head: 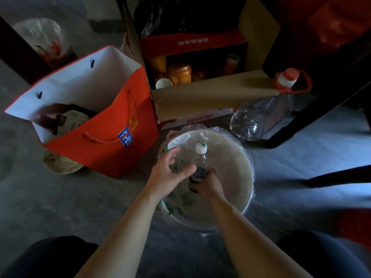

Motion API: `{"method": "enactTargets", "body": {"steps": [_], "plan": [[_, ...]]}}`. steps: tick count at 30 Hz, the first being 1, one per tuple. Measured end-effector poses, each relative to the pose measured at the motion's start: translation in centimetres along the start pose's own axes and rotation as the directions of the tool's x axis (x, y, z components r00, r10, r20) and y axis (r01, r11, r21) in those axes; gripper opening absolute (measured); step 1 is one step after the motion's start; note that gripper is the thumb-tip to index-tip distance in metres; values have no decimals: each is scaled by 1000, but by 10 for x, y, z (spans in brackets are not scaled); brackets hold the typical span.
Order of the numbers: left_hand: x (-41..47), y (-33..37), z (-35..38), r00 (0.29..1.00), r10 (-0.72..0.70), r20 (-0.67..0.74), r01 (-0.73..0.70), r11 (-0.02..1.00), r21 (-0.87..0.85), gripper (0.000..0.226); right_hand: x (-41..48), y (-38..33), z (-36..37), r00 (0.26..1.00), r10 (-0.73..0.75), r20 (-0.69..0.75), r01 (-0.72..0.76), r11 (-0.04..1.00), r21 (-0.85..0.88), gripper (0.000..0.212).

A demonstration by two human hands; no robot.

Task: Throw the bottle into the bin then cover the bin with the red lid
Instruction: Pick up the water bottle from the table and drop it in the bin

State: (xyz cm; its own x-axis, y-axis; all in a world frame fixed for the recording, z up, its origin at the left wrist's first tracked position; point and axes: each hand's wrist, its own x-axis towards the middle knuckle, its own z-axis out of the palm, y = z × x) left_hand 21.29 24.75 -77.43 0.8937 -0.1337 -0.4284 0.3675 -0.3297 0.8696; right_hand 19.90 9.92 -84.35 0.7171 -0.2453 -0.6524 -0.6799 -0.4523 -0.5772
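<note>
While the bottle (199,165) is gripped upright at its lower body by the right hand (208,186) over the lined bin (244,169) (evidently for release inside), the left hand (167,175) is held open alongside.

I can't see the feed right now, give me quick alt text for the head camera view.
The right hand holds a small bottle with a white cap upright over the open, plastic-lined bin, while the left hand hovers open beside it. A red paper bag, a cardboard box of jars and a big empty jug stand behind on the floor.
</note>
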Motion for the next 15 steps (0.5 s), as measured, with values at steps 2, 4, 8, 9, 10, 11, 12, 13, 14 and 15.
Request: {"method": "enactTargets", "body": {"steps": [2, 4, 8, 9, 10, 11, 12, 13, 14, 15], "plan": [[-3, 2, -1, 1000, 0, -27, -1, 999, -45, 78, 3, 0, 2, 1000, 3, -9, -3, 1000, 3, 60], [-6, 6, -4, 997, 11, -81, -17, 997, -76, 63, 4, 0, 4, 1000, 2, -14, -3, 1000, -7, 60], [-6, 9, -12, 972, 93, -214, -90, 996, 21, 52, 4, 0, 6, 1000, 27, -2, -27, 999, -37, 66], [-5, 9, -14, 963, 109, -246, -97, 993, 60, 52, 5, 0, 7, 999, 36, -2, -36, 998, -42, 66], [-4, 7, -15, 952, 131, -277, -106, 989, 102, 51, 5, 0, 6, 999, 43, 2, -43, 998, -43, 66], [-3, 6, -17, 945, 147, -291, -105, 982, 155, 51, 5, 1, 7, 999, 46, 4, -45, 998, -42, 65], [-2, 5, -17, 940, 166, -298, -102, 971, 217, 52, 5, 0, 6, 999, 46, 2, -45, 998, -44, 64], [0, 2, -18, 944, 162, -289, -82, 960, 269, 53, 5, 1, 6, 999, 45, 0, -45, 998, -48, 63], [2, -1, -18, 949, 150, -278, -60, 950, 308, 55, 5, 0, 5, 999, 49, 2, -49, 998, -49, 62], [2, -2, -18, 959, 115, -261, -24, 944, 329, 58, 6, 1, 3, 999, 53, 7, -53, 998, -44, 60]]}}
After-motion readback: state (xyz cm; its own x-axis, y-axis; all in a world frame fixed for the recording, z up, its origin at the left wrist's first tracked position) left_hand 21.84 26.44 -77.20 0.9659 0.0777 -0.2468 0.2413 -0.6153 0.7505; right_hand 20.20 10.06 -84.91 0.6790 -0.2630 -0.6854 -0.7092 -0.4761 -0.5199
